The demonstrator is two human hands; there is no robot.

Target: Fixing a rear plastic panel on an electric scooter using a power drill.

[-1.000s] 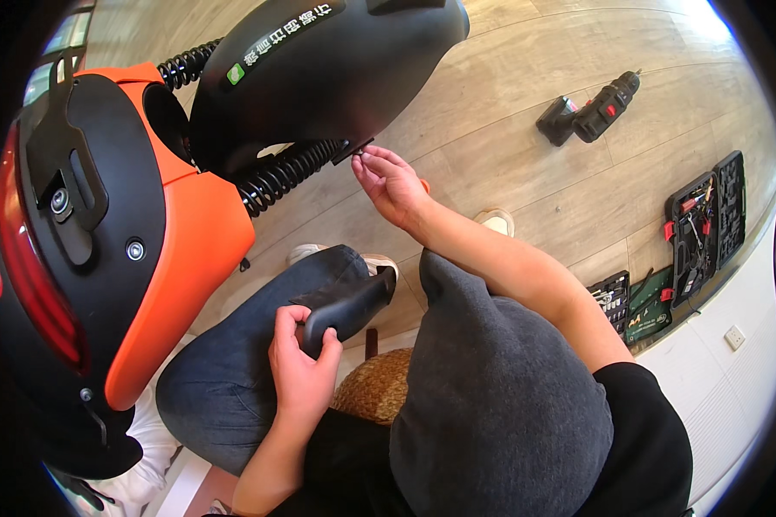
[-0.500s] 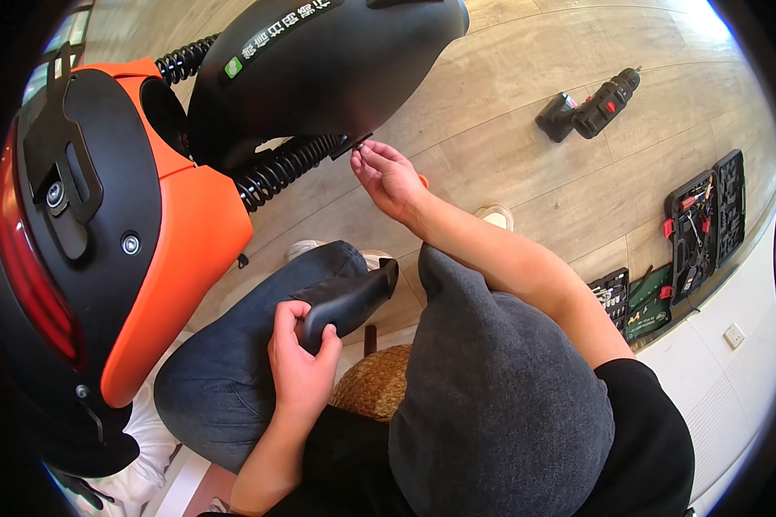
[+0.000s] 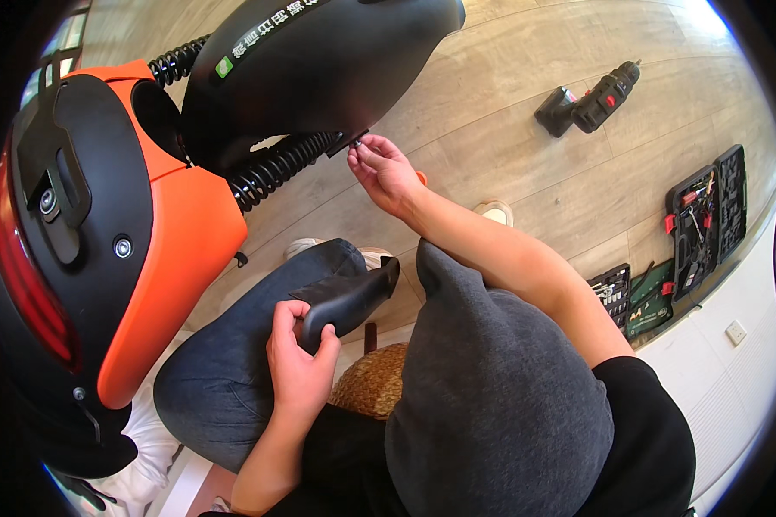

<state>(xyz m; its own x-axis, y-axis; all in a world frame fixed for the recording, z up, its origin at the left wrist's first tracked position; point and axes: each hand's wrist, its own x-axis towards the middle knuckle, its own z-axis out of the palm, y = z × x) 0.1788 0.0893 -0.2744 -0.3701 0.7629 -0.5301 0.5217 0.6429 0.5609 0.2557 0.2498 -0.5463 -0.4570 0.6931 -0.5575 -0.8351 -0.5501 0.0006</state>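
Note:
My left hand point(image 3: 297, 358) grips a black curved plastic part point(image 3: 347, 299) resting on my knee. My right hand point(image 3: 386, 172) reaches up to the underside of the black raised seat point(image 3: 319, 69) of an orange and black scooter point(image 3: 112, 233). Its fingertips pinch a small black piece at the seat's bracket, beside a black coiled spring point(image 3: 276, 165). What the fingers hold is too small to make out.
A black cordless drill point(image 3: 588, 99) lies on the wooden floor at the upper right. An open black tool case point(image 3: 707, 215) and a smaller bit set point(image 3: 616, 293) sit at the right near a white wall. A woven stool point(image 3: 372, 379) is beneath me.
My right hand has shifted slightly along the seat's bracket, fingertips now closed together at it. My left hand keeps its hold on the black part.

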